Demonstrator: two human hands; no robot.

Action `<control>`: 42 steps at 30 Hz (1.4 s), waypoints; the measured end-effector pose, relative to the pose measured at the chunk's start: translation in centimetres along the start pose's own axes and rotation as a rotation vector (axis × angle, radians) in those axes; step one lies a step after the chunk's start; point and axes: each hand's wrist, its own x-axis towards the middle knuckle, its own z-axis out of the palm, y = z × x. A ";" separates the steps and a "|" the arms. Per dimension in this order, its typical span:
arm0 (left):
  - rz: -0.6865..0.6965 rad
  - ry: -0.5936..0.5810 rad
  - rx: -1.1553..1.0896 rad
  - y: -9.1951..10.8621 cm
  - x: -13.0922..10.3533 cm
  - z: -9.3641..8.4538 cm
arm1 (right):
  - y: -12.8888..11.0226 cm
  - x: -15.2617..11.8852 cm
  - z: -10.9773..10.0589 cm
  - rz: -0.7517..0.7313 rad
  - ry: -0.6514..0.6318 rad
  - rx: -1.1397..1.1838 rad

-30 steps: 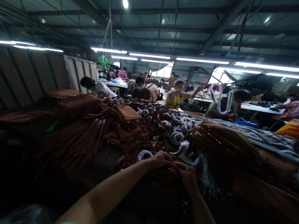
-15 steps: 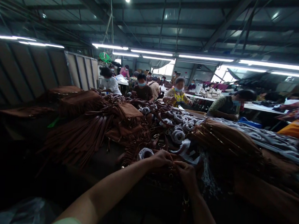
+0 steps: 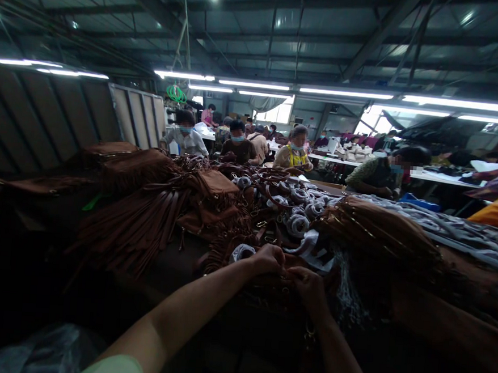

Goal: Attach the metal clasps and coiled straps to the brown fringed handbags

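My left hand (image 3: 269, 260) and my right hand (image 3: 308, 284) meet over a dark brown leather piece (image 3: 263, 283) with small metal fittings, probably a bag. Both hands have their fingers pinched close together at its upper edge; what lies between the fingertips is too small and dark to make out. A metal ring (image 3: 285, 291) hangs just below the fingertips. Lower down, a metal clasp (image 3: 309, 330) on a strap dangles beside my right forearm. A roll wrapped in pale material (image 3: 242, 253) sits behind my left wrist.
Brown fringed bags (image 3: 215, 187) and long leather strips (image 3: 139, 230) are heaped to the left. Wrapped strap rolls (image 3: 297, 224) lie ahead. Brown zippered pieces (image 3: 374, 229) and white strings (image 3: 347, 295) are on the right. Several people sit at tables beyond, one in a yellow apron (image 3: 297, 158).
My left hand has lifted slightly, its fingers bent more tightly. My right hand stays almost in place at the same leather piece. The view has shifted a little.
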 end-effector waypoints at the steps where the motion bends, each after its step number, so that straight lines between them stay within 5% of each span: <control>1: -0.013 0.013 -0.003 0.1 -0.1 0.0 | -0.1 0.0 0.0 -0.025 -0.001 -0.012; 8: -0.075 0.039 -0.086 0.9 -0.7 0.4 | -0.5 0.3 -0.7 -0.161 -0.133 -0.077; 20: 0.030 0.125 0.027 0.5 -1.1 0.5 | 0.5 -0.4 0.4 -0.142 0.034 -0.198; 26: -0.029 0.102 -0.091 0.0 -0.9 0.6 | 0.5 -1.0 1.1 -0.212 0.030 -0.302; 34: -0.035 0.102 -0.217 0.2 -0.8 1.0 | 1.1 -1.3 1.9 -0.120 0.160 -0.209; 42: 0.034 0.065 0.007 0.5 -1.3 0.7 | 1.6 -1.5 1.7 -0.092 0.169 -0.160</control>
